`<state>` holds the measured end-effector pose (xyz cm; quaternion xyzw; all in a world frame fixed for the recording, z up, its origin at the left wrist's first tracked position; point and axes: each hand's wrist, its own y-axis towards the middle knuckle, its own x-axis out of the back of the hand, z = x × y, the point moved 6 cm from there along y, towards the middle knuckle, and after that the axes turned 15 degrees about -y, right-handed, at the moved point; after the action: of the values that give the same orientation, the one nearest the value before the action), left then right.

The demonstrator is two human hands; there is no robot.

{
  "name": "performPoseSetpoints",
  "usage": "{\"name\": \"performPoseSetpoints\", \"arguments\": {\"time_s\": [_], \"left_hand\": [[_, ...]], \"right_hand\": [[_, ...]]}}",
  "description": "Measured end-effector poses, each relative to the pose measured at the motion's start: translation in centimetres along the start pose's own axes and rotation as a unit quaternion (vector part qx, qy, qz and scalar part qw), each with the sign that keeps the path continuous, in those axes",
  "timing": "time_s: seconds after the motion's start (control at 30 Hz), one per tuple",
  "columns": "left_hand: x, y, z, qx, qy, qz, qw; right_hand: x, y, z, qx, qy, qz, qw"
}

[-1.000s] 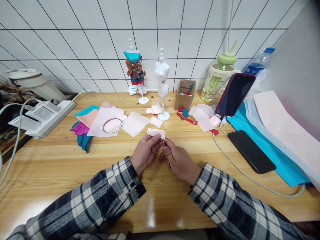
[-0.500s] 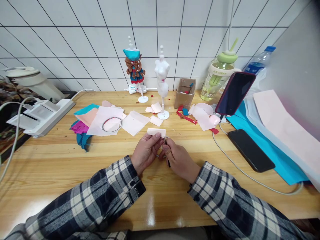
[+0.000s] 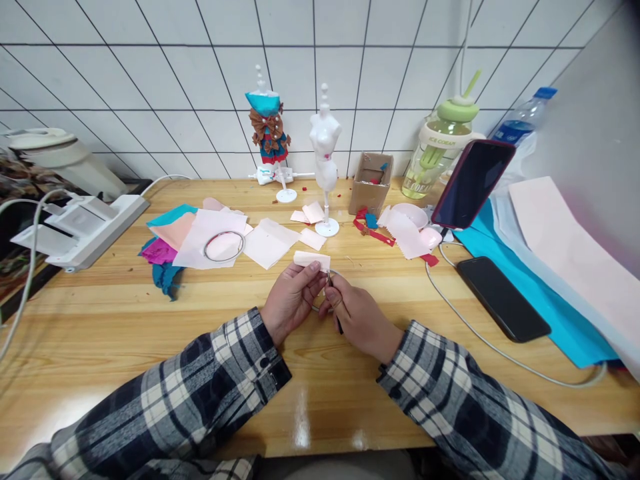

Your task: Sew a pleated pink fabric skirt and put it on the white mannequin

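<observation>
Between the thumb and fingers of my left hand (image 3: pixel 293 300) is a small folded piece of pale pink paper (image 3: pixel 311 260). My right hand (image 3: pixel 363 315) grips a slim dark metal tool (image 3: pixel 340 325), whose tip meets the paper's lower right corner; its exact kind is hard to make out. Part of a thin ring shows below the fingers. Beyond the hands stands a bare white mini mannequin (image 3: pixel 326 140). Small pink pieces (image 3: pixel 313 239) lie by its base, and a larger pale sheet (image 3: pixel 271 243) lies to the left.
Left are coloured papers (image 3: pixel 160 251), a metal ring (image 3: pixel 224 246) and a power strip (image 3: pixel 100 227). A dressed mannequin (image 3: pixel 270 130), cardboard box (image 3: pixel 371 183) and green-lidded bottle (image 3: pixel 440 147) stand at the back. Right are a propped phone (image 3: pixel 473 183), a flat phone (image 3: pixel 503 299) and a cable.
The camera view has shifted slightly. Both hands keep nearly the same pose, with the tool still at the paper's corner.
</observation>
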<state>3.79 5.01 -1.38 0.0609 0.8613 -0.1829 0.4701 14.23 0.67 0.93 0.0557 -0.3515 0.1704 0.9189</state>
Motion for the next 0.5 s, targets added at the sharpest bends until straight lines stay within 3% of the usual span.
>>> {"name": "performPoseSetpoints", "arguments": {"time_s": [0.1, 0.27, 0.5], "left_hand": [[0.3, 0.3, -0.6, -0.019, 0.001, -0.012, 1.000], [0.5, 0.5, -1.8, -0.072, 0.047, -0.003, 0.996], [0.0, 0.1, -1.3, -0.065, 0.092, 0.022, 0.993]], "right_hand": [[0.4, -0.1, 0.0, 0.008, -0.013, 0.009, 1.000], [2.4, -0.4, -0.7, -0.024, -0.032, -0.067, 0.997], [1.4, -0.2, -0.9, -0.016, -0.082, -0.022, 0.996]]}}
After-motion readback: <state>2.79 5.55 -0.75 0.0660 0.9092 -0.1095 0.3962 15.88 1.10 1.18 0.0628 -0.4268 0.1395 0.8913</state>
